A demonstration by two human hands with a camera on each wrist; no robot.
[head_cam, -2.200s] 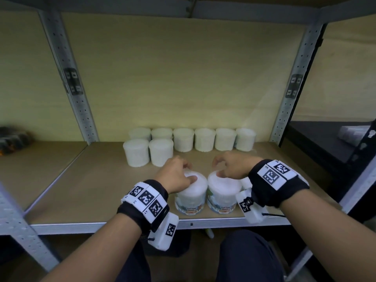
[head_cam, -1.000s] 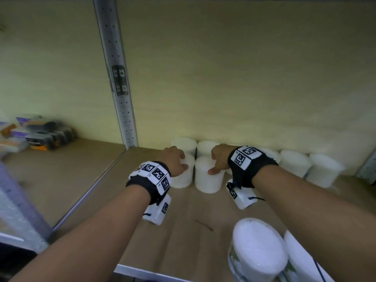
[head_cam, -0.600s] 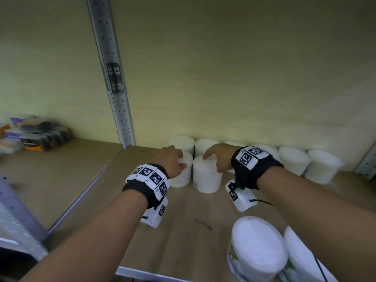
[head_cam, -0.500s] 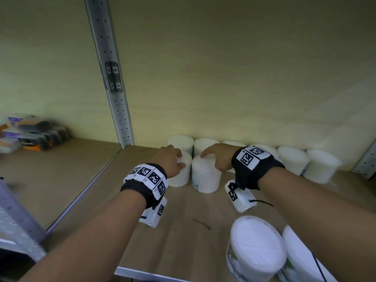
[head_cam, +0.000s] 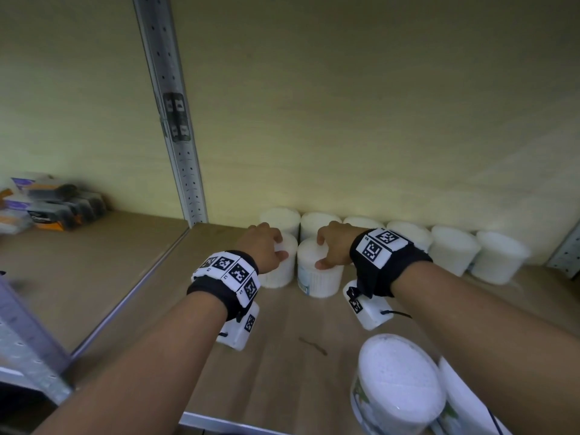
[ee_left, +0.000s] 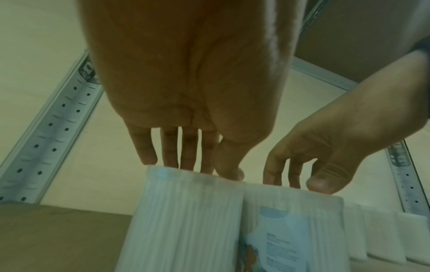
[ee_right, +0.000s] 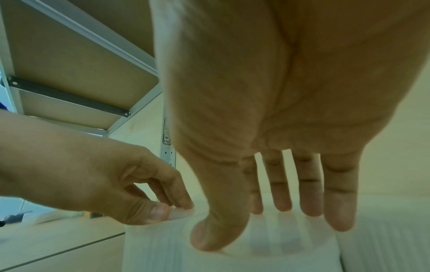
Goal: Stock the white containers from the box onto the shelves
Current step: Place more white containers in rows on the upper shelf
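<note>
1. Fingers first: my left hand (head_cam: 263,246) curls its fingertips (ee_left: 149,156) and thumb onto the top rim of the left-hand white ribbed plastic tub (head_cam: 280,262), pinching it lightly from above.
2. My right hand (head_cam: 335,244) does the same on the neighbouring white tub with the pale blue printed label (head_cam: 318,271); thumb at the near edge, fingers draped over the lid, grip loose rather than clamped.
3. Both tubs stand upright on the brown wooden shelf board (head_cam: 276,350), touching each other, just in front of the back row of matching white tubs (head_cam: 452,249) along the pale rear panel.
4. I judge these tubs light and fairly stiff, with smooth, slightly slippery walls; the ribbing should help fingers bite.
5. Best hold, I think, is around the lid rim from above, or across the sides for a firmer hold.
6. Two more upright white tubs (head_cam: 398,384) wait at the shelf's front edge by my right forearm.
7. Beyond the perforated grey metal upright (head_cam: 175,120), dark boxed goods (head_cam: 53,205) sit in the next bay.
</note>
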